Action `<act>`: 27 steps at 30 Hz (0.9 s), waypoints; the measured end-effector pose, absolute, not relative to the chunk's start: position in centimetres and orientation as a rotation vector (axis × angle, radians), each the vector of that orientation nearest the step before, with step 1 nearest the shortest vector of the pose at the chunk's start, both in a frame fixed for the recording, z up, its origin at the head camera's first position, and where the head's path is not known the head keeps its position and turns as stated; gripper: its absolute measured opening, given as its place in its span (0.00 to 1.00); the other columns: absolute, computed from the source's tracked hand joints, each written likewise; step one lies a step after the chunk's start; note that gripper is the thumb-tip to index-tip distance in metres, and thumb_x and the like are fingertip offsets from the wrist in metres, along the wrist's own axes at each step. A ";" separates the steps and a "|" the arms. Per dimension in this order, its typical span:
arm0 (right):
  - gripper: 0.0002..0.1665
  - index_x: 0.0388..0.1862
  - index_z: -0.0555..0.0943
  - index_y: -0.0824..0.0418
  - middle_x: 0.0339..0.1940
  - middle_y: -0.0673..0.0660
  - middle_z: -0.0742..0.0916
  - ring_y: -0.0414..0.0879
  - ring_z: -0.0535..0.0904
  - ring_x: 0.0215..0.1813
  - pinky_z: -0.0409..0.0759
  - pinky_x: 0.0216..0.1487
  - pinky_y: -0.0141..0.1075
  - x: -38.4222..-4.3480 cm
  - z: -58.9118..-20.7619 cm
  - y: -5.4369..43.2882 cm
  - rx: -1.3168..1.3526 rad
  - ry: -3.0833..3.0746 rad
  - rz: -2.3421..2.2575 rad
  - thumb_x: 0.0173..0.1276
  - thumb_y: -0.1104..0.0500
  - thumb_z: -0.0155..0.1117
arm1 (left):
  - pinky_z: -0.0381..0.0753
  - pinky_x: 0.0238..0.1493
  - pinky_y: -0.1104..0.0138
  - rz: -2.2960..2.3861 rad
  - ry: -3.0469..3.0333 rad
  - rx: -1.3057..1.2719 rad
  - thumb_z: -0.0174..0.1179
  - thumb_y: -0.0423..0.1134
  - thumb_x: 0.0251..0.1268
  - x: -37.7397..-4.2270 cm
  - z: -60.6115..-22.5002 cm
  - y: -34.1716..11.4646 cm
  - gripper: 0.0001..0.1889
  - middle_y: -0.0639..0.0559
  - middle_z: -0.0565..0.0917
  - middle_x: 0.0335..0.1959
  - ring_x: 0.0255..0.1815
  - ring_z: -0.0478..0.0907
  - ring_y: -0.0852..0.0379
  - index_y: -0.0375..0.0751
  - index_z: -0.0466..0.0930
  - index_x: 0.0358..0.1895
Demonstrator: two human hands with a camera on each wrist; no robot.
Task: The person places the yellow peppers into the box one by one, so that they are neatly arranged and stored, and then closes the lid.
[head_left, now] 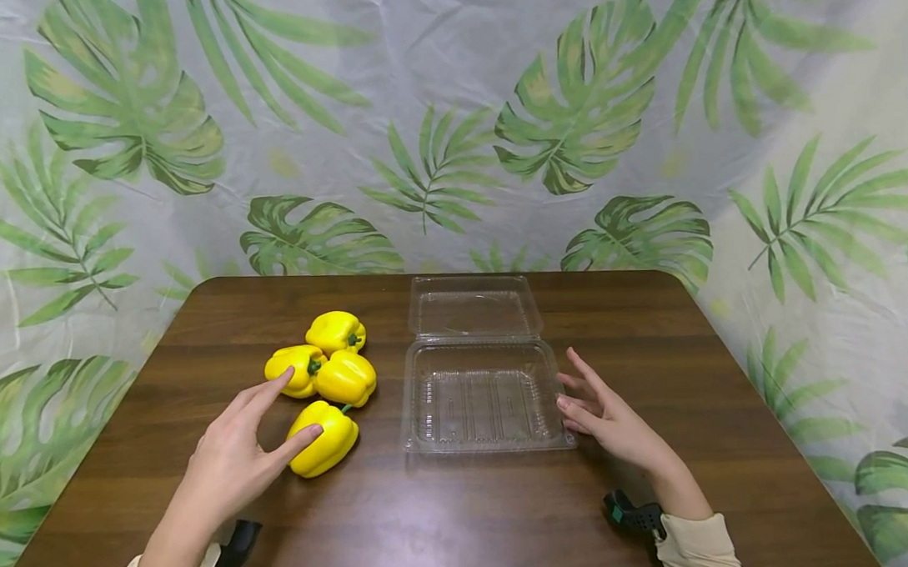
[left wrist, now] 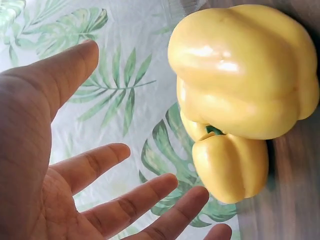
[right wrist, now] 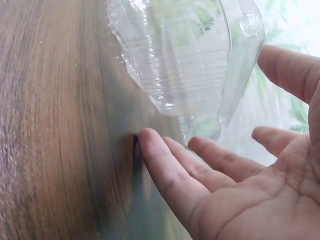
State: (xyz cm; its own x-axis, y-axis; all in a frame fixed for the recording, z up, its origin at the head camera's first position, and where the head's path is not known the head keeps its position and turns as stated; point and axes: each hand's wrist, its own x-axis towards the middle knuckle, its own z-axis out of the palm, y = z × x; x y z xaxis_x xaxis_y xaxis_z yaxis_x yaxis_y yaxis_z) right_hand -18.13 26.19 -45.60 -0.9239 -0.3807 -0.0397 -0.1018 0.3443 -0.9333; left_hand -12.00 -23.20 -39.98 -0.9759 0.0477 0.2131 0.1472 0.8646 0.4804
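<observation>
Several yellow bell peppers lie in a cluster left of the middle of the table; the nearest bell pepper (head_left: 332,446) sits slightly in front of the rest. My left hand (head_left: 231,458) hovers at their left, fingers spread and thumb overlapping the front pepper in the head view. In the left wrist view, a gap separates the fingers from that pepper (left wrist: 240,70). A clear plastic clamshell container (head_left: 490,443) stands unfolded, its lid (head_left: 473,314) laid back behind the base. Beside the base's right wall is my right hand (head_left: 612,420), fingers extended, thumb at the rim; contact is hard to tell.
Dark brown wood covers the tabletop (head_left: 447,526). A leaf-patterned cloth (head_left: 447,83) hangs right behind the table's back edge and down both sides. Each wrist carries a black strap (head_left: 635,513).
</observation>
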 end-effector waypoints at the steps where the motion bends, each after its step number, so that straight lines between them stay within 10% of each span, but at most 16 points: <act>1: 0.50 0.92 0.36 0.43 0.86 0.77 0.59 0.78 0.71 0.77 0.86 0.64 0.48 -18.1 -45.7 26.2 -0.436 2.351 -1.612 0.87 0.54 0.56 | 0.77 0.58 0.29 -0.765 -2.842 -0.155 0.73 0.65 0.65 -11.9 -40.1 -23.2 0.46 0.35 0.77 0.72 0.69 0.78 0.28 0.49 0.69 0.82; 27: 0.47 0.92 0.39 0.52 0.84 0.80 0.62 0.77 0.69 0.78 0.86 0.63 0.37 -18.1 -46.2 26.5 -0.508 2.268 -1.665 0.88 0.57 0.54 | 0.80 0.62 0.34 -0.820 -2.851 -0.272 0.79 0.59 0.59 -11.4 -42.4 -22.4 0.46 0.39 0.83 0.67 0.66 0.81 0.34 0.46 0.73 0.79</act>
